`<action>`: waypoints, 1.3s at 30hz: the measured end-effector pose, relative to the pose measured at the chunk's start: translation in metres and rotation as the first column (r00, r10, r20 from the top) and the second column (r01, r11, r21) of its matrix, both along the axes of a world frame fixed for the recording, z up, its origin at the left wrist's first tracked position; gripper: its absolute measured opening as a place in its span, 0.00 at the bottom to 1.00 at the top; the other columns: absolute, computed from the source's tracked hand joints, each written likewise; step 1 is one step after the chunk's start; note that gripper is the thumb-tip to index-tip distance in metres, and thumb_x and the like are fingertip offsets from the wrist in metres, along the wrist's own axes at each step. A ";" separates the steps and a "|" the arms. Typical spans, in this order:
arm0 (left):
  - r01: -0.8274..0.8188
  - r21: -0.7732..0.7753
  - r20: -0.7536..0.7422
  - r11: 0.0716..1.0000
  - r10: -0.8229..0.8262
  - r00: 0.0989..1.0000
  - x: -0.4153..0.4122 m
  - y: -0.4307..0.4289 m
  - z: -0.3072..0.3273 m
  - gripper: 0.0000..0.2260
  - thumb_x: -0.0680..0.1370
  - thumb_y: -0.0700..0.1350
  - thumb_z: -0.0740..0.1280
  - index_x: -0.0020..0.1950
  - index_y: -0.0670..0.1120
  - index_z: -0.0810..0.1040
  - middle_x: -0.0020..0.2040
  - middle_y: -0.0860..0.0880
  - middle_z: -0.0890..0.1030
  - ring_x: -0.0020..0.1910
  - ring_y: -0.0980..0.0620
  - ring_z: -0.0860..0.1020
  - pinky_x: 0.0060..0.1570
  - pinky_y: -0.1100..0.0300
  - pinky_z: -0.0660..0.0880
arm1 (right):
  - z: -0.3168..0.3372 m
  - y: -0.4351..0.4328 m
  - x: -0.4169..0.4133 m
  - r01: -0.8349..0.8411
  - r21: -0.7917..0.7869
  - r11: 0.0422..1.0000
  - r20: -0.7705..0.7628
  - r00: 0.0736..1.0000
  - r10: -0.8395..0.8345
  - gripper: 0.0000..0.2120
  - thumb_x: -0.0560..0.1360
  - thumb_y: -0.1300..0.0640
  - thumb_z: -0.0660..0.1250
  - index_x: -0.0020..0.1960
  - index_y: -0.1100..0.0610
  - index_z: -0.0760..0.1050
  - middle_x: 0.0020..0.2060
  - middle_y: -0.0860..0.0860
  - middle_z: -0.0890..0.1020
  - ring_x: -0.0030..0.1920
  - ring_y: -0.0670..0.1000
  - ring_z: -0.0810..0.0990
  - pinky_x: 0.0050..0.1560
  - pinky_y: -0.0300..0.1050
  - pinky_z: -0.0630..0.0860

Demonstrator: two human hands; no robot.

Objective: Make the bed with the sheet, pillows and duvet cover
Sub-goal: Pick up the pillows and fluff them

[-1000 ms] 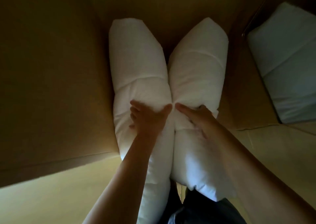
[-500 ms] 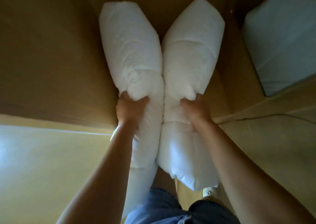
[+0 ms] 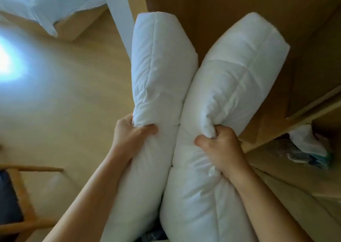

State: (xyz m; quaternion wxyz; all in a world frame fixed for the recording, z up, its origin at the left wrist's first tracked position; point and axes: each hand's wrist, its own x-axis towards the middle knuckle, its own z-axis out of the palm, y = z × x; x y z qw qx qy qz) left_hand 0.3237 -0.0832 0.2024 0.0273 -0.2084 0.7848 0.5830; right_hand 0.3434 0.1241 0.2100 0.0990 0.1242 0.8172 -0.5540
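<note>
Left pillow: a long white quilted fabric pillow (image 3: 162, 71) is hanging in the air in front of the person. Its long axis is running from their body away, and its far end is pointing ahead and tilting slightly right.
Right pillow: a second white quilted pillow (image 3: 238, 86) of the same kind is lying alongside it, its far end leaning further right – the two are touching along their inner sides at mid-length and splaying apart beyond that.
Left hand: the left hand (image 3: 129, 132) is gripping the left pillow at about mid-length, its fingers digging into the stuffing.
Right hand: the right hand (image 3: 219, 149) is bunching a fold of the right pillow's cover in a closed fist.
Straight ahead: a brown wooden wardrobe panel (image 3: 230, 1) is standing behind the far ends of both pillows – whether they are touching it cannot be told.
Right side: a crumpled white plastic bag (image 3: 306, 143) is lying on a low wooden shelf.
Upper left: a bed with a white sheet (image 3: 36, 1) is standing well apart from the pillows.
Below: a pale wooden floor (image 3: 64, 103) is catching bright glare.
Lower left: a wooden chair with a dark seat (image 3: 20, 186) is standing at the picture's edge.
</note>
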 end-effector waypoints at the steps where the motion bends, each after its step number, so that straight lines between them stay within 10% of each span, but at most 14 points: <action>1: -0.012 0.003 0.002 1.000 0.012 1.000 0.009 -0.008 0.000 0.08 0.56 0.44 0.72 0.32 0.46 0.78 0.28 0.55 0.79 0.28 0.59 0.76 0.27 0.64 0.73 | 0.001 -0.007 0.005 -0.031 0.005 1.000 0.010 0.999 0.031 0.10 0.66 0.58 0.71 0.30 0.57 0.72 0.23 0.45 0.74 0.30 0.50 0.77 0.32 0.45 0.72; 21: -0.459 0.244 -0.010 0.854 0.475 0.880 0.068 -0.313 -0.024 0.16 0.53 0.50 0.71 0.34 0.42 0.77 0.31 0.49 0.79 0.31 0.56 0.76 0.30 0.63 0.74 | -0.003 -0.326 -0.046 -0.565 0.140 0.814 0.090 0.825 0.557 0.11 0.67 0.54 0.71 0.37 0.64 0.78 0.34 0.60 0.81 0.38 0.59 0.81 0.41 0.54 0.77; 39: -0.790 0.181 0.013 0.586 0.802 0.598 -0.171 -0.603 -0.030 0.06 0.74 0.51 0.70 0.45 0.49 0.83 0.43 0.51 0.85 0.43 0.53 0.83 0.44 0.56 0.79 | -0.030 -0.678 -0.369 -0.786 0.071 0.614 0.055 0.618 0.785 0.07 0.67 0.55 0.72 0.34 0.50 0.75 0.31 0.44 0.81 0.32 0.43 0.79 0.30 0.34 0.72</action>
